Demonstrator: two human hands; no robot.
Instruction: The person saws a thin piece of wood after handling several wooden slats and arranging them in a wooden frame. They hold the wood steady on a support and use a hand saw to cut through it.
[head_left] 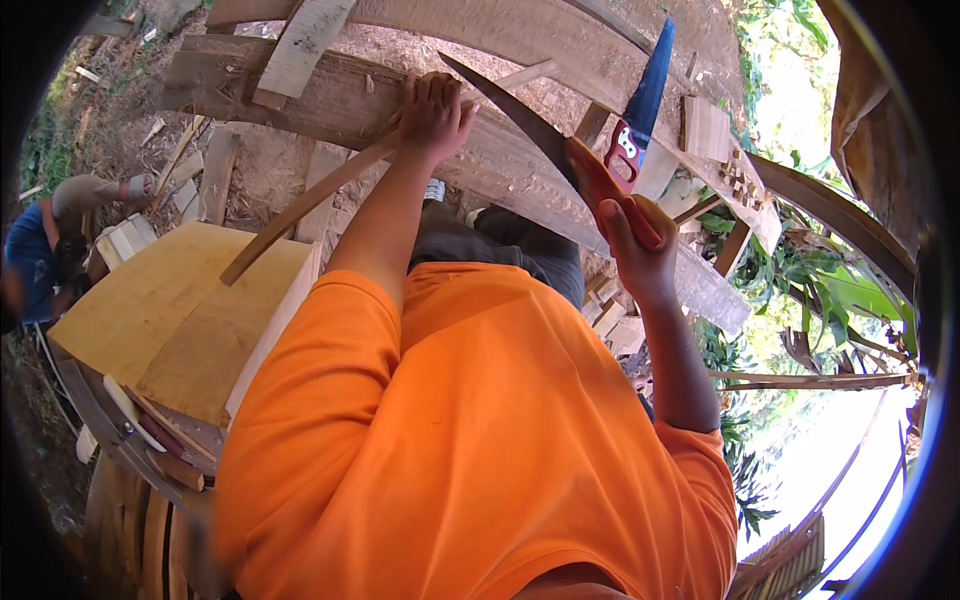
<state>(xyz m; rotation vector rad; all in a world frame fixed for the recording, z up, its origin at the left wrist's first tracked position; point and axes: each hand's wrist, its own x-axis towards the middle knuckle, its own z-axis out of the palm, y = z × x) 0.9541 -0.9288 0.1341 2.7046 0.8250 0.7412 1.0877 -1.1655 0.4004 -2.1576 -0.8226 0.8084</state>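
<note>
My left hand (436,116) is closed over a long, thin wooden strip (300,208), which it presses against a rough plank (340,92). The strip slants from the lower left, across the plank, to the upper right. In my right hand (640,252) is the red handle of a handsaw (540,130), its dark blade pointing up and left. Near its tip the blade crosses above the strip, just right of my left hand; whether they touch I cannot tell. Beyond it a second saw (648,95), with blue blade and red handle, rests among the boards.
A wide yellowish board (190,300) stands at my left, with a curved white-handled tool (138,415) beside it. Small wood blocks (742,185) sit on a board at the right. Another person (55,240) is at the far left. Offcuts (610,320) lie by my legs.
</note>
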